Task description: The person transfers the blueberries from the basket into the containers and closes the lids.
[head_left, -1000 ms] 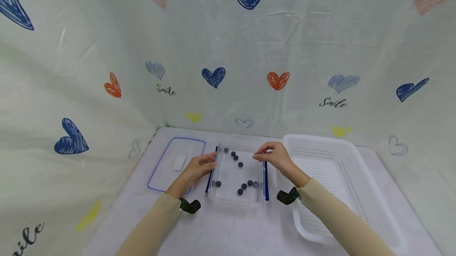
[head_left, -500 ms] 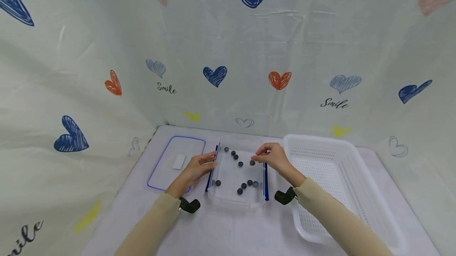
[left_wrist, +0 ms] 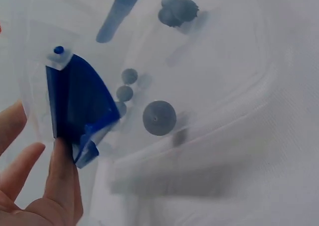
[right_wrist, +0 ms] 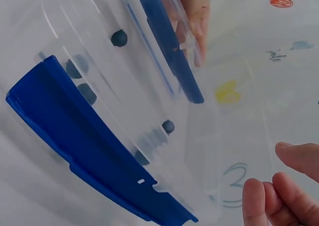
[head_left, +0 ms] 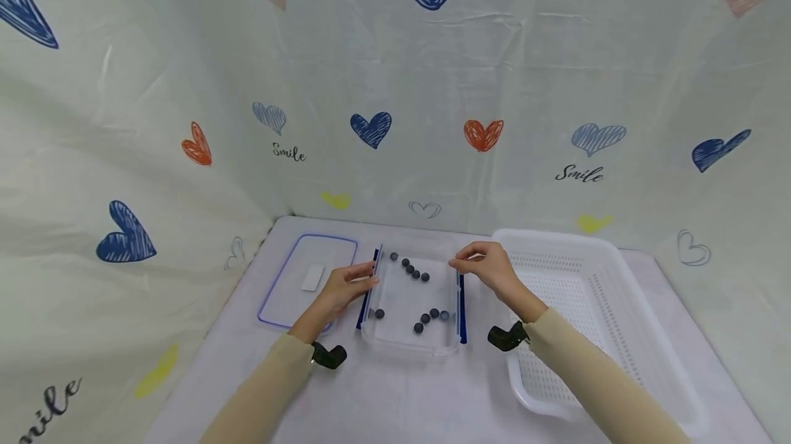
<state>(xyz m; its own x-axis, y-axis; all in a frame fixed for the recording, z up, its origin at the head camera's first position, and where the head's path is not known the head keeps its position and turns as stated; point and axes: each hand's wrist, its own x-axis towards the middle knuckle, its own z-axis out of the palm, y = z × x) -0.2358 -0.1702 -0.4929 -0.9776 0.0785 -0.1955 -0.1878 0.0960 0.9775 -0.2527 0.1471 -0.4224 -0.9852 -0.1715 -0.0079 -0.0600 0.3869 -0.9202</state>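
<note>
A clear plastic box (head_left: 408, 346) with blue side latches stands on the table, several dark blueberries (head_left: 425, 277) on its floor. They lie in a slanting row at the far side, a group at the near right, and one alone at the near left. My left hand (head_left: 341, 291) touches the box's left wall, its straight fingers against the blue latch (left_wrist: 79, 101) in the left wrist view. Above the far right corner of the box hovers my right hand (head_left: 488, 267). In the right wrist view its thumb and fingertips (right_wrist: 253, 198) are apart with nothing between them.
To the left lies a clear lid (head_left: 278, 279) with a blue seal, a small white rectangular piece (head_left: 312, 278) on it. A large white perforated basket (head_left: 522, 389) stands on the right, under my right forearm. A heart-printed curtain (head_left: 426, 162) hangs behind the table.
My right hand has let go of a blueberry inside the box and drawn back to the right. That berry now sits at the end of the far row. My left hand has stayed put.
</note>
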